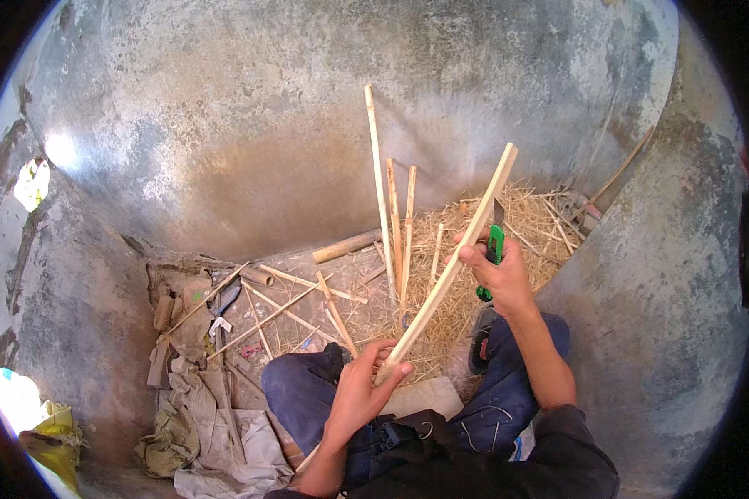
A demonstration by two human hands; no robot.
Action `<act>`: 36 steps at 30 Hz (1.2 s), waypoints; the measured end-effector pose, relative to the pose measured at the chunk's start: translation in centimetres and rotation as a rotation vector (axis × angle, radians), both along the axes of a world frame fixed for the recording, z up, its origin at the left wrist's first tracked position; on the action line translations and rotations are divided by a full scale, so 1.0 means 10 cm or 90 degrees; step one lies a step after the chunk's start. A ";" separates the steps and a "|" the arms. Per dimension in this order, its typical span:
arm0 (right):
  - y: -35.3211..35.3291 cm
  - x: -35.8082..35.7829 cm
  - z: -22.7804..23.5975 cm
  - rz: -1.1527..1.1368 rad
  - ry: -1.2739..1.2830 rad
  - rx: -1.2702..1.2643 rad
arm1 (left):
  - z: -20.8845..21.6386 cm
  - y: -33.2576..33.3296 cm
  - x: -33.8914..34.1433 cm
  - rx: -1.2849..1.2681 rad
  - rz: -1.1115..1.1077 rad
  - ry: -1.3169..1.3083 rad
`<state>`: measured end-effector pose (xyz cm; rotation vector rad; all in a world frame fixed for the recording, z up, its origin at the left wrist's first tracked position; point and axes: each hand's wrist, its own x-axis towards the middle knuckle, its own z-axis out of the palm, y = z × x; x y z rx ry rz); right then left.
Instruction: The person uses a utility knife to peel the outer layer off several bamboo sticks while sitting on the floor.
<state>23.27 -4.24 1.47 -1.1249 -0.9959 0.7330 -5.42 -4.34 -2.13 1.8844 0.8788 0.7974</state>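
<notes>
A long, pale squared wooden stick [448,281] slants up and to the right in front of me. My left hand [359,392] is closed round its lower end. Higher up, my right hand [508,279] is closed on a green utility knife [495,244], its dark blade out and pointing upward. The thumb and fingers of that same hand also touch the stick's upper half. The blade lies just right of the stick; whether it touches the wood I cannot tell. Behind the stick, pale shavings [441,320] cover part of the ground.
Several thin sticks [394,216] lean against the grey wall [266,125]. More sticks [275,314] lie crossed on the ground at left, near a bamboo piece [345,247]. Crumpled sacking [233,449] lies by my left knee. A curved wall [657,333] rises close at right.
</notes>
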 end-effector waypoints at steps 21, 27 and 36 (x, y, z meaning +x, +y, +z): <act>-0.48 -0.66 -0.28 -0.040 -0.654 0.175 | 0.35 0.05 0.18 -0.079 -0.052 -0.045; -0.48 -0.70 -0.30 -0.065 -0.689 0.175 | 0.30 0.06 0.18 -0.098 -0.031 -0.026; -0.47 -0.68 -0.23 -0.084 -0.715 0.190 | 0.16 0.08 0.13 -0.201 -0.060 -0.065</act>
